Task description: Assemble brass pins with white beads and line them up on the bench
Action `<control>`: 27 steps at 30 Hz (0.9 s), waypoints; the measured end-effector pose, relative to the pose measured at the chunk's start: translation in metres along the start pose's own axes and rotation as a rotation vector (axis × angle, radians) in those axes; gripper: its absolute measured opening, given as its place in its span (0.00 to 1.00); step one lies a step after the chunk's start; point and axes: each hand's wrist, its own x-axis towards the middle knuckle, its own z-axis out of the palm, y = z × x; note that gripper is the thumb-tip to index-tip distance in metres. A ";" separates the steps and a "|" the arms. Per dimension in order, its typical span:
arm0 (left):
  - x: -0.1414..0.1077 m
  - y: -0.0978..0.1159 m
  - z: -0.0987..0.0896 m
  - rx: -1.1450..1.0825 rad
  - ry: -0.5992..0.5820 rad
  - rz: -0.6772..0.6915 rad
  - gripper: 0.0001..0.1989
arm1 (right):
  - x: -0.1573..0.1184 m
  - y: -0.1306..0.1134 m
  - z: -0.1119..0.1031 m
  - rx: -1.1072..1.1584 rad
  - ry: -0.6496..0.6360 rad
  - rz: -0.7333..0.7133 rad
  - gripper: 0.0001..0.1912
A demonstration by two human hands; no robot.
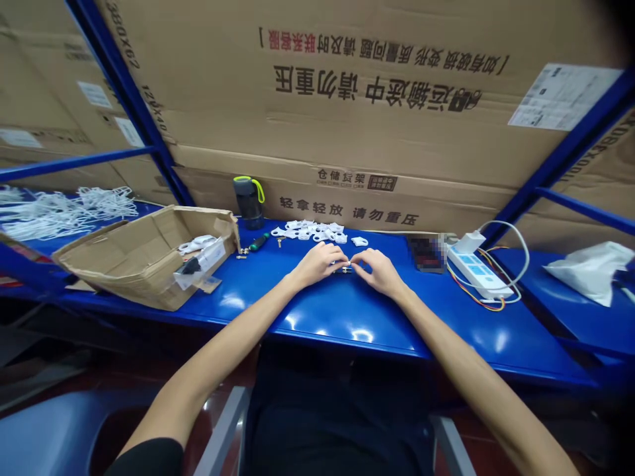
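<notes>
Head view: left hand (317, 263) and right hand (380, 271) closed, fingertips pinching one small metal fitting (343, 269); a steady pinch with wrists low suits it. Beyond the fitting: white plastic clips (310, 231), too heaped to count; one green-handled screwdriver (258, 242) leftward; one power strip (479, 272) rightward.

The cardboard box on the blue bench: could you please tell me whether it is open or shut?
It is open: the cardboard box has its flaps spread back, and white plastic parts show inside it.
</notes>
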 end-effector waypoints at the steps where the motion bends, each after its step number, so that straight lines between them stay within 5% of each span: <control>1: 0.000 0.000 0.001 -0.006 0.011 -0.001 0.16 | 0.000 0.000 0.000 0.003 0.003 -0.008 0.10; 14: 0.000 -0.004 0.000 -0.165 0.017 -0.070 0.14 | 0.000 0.002 -0.001 -0.038 0.007 -0.022 0.11; 22: -0.017 -0.044 -0.034 0.148 -0.081 -0.207 0.15 | -0.012 0.050 -0.019 -0.135 -0.053 0.139 0.07; 27: -0.029 -0.060 -0.046 0.162 -0.129 -0.288 0.15 | -0.021 0.068 -0.028 -0.149 -0.095 0.148 0.08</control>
